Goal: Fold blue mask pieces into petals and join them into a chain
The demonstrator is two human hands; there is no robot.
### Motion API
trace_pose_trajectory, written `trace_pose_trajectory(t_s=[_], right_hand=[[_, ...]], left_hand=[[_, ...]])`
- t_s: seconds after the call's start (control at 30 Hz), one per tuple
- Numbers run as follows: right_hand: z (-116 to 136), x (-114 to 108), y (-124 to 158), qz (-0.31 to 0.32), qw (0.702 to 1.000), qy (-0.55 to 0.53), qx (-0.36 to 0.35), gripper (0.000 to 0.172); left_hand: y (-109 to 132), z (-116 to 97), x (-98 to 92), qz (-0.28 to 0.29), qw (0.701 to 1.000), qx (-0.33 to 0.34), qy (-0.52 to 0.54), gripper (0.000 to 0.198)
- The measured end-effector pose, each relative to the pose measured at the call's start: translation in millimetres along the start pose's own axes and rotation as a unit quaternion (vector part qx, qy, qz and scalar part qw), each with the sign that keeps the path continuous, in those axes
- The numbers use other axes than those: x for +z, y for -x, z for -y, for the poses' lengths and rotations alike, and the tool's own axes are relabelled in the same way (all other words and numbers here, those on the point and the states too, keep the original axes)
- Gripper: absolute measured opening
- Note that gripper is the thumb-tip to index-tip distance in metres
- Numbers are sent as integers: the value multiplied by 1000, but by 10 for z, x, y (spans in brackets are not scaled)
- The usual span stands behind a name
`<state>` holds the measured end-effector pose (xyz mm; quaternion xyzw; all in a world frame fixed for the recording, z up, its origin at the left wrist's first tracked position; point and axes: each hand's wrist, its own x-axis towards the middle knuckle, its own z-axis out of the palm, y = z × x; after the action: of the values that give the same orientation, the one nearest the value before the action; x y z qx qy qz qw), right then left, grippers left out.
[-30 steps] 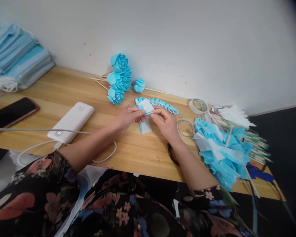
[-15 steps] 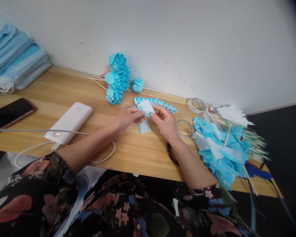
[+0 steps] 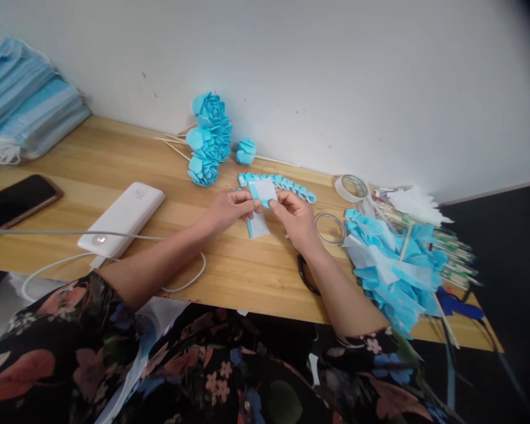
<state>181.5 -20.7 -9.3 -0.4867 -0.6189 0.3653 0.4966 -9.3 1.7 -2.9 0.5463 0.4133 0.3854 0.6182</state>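
Observation:
A small white and blue piece of fabric [image 3: 263,189] is held up between both hands, its lower edge blue. My left hand [image 3: 236,209] pinches its lower left corner with thumb and fingers. My right hand [image 3: 292,213] grips the lower right side the same way. Below them a second white piece with a blue edge [image 3: 258,225] lies on the wooden table [image 3: 229,277]. Behind the hands runs a curved row of folded blue pieces [image 3: 287,184].
Blue flowers on sticks [image 3: 209,141] and a single one [image 3: 246,151] lie by the wall. Tape rolls [image 3: 330,229], blue scraps [image 3: 393,265] and a blue tool [image 3: 461,306] are at right. A power bank [image 3: 123,218], phone [image 3: 20,200] and mask stack [image 3: 30,100] are at left.
The held piece has turned to sit straighter, with more of its blue left edge showing. Both hands have hardly moved, and the whole view has shifted slightly.

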Motion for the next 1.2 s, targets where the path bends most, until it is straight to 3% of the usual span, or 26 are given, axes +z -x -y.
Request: trace_pose_trajectory(t_s=[0.27, 0.43, 0.63, 0.93, 1.2], right_hand=[[68, 2, -14, 60, 998, -16, 10, 20], [28, -6, -10, 43, 999, 29, 6, 23], [15, 21, 4, 53, 998, 2, 22, 28], [30, 3, 7, 71, 996, -39, 42, 25], [30, -51, -35, 3, 997, -78, 21, 33]], left_hand=[[-29, 19, -12, -10, 1000, 17, -15, 25], [-10, 14, -7, -24, 997, 32, -64, 21], [39, -38, 32, -49, 997, 57, 5, 21], [22, -14, 13, -33, 999, 31, 24, 21], [15, -56, 37, -20, 1000, 7, -20, 16]])
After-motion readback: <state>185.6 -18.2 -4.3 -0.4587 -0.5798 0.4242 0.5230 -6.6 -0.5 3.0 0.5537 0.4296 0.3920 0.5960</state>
